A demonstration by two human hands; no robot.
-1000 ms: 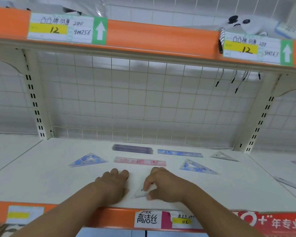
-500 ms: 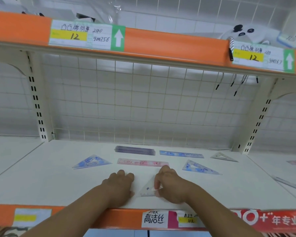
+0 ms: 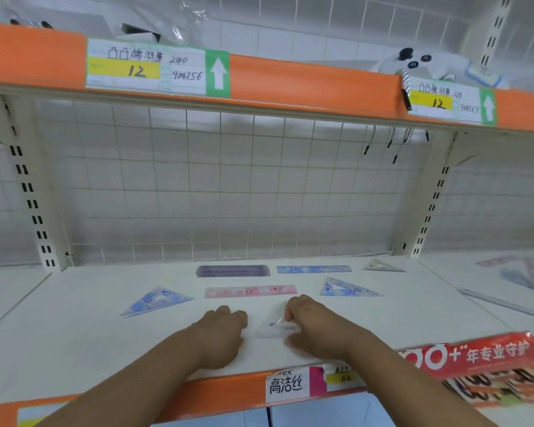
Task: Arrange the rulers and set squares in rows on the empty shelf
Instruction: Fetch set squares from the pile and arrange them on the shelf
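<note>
On the white shelf (image 3: pixel 74 340) a clear set square (image 3: pixel 273 329) lies near the front edge, and my right hand (image 3: pixel 315 326) pinches its right side with curled fingers. My left hand (image 3: pixel 221 331) rests on the shelf just left of it, fingers curled under, holding nothing. Behind them lie a pink ruler (image 3: pixel 250 291), a blue set square (image 3: pixel 156 302) to the left and another blue set square (image 3: pixel 347 288) to the right. At the back are a purple ruler stack (image 3: pixel 232 270), a blue ruler (image 3: pixel 313 269) and a clear set square (image 3: pixel 381 265).
An orange-edged upper shelf (image 3: pixel 305 81) with price tags hangs overhead. A wire grid back panel (image 3: pixel 228 186) closes the rear. More rulers (image 3: pixel 518 272) lie on the neighbouring shelf to the right. A red packet (image 3: pixel 475 355) sits at the front right edge.
My right hand has slid the clear set square slightly forward and turned it flatter on the shelf; my left hand stays beside it. The camera has tilted up and shifted.
</note>
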